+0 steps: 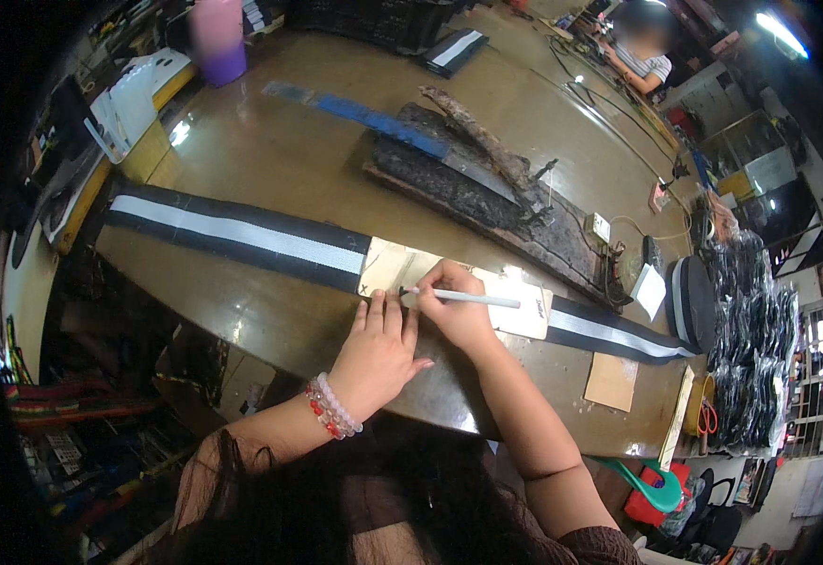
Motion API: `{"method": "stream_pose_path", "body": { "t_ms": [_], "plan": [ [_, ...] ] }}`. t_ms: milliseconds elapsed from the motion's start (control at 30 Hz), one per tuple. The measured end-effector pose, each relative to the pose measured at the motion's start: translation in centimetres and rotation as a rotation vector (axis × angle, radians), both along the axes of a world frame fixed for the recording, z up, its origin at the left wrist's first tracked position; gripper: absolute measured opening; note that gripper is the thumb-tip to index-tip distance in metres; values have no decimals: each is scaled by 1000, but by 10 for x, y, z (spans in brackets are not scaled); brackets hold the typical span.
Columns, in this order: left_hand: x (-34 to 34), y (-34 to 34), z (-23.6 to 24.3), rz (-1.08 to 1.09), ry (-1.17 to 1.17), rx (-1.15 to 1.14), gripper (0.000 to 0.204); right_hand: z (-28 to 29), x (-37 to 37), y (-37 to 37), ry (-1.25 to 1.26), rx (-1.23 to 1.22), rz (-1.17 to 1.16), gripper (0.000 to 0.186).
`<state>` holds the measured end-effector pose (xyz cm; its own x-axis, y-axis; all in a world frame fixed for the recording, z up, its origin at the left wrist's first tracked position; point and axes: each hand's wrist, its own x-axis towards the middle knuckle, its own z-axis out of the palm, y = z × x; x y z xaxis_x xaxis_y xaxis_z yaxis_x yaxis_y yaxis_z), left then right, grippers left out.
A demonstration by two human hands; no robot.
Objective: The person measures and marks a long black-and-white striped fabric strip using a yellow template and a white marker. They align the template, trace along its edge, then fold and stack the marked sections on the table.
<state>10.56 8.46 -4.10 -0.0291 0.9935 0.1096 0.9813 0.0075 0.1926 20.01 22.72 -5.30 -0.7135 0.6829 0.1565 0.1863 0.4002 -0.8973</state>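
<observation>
A long black strap with a white centre stripe (233,231) lies across the table, partly covered by a pale cream rectangular template (525,315) with dark markings. My left hand (379,348), with beaded bracelets at the wrist, lies with fingers stretched out on the template's lower edge and the strap beside it. My right hand (454,306) grips a slim white pen (496,300) whose dark tip is at the template, just by my left fingertips.
Behind lies a dark worn board (562,245) with a metal arm and a blue strip. A strap roll (689,306), brown card (609,381) and bagged stacks (750,358) are at right. A purple container (223,61) stands at back left; another person (647,71) works at back right.
</observation>
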Motion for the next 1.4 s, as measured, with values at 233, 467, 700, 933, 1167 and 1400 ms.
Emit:
{"method": "stream_pose_path", "body": {
  "t_ms": [233,467,700,933,1167,1400],
  "plan": [
    [-2,-2,1,-9,14,16,80,12,-4,-1,-188,216,60,13],
    [-2,5,3,-2,-7,28,76,15,32,26,121,-460,-202,22],
    [2,11,6,-37,110,26,67,-17,36,5,-14,136,-299,30],
    [4,14,12,-34,110,-44,71,17,46,29,119,-465,-313,28],
    [7,15,14,-32,164,-43,75,-5,101,21,-18,-231,-374,35],
    [5,15,15,-69,178,-65,76,-17,102,15,-117,632,-286,35]
  ]
}}
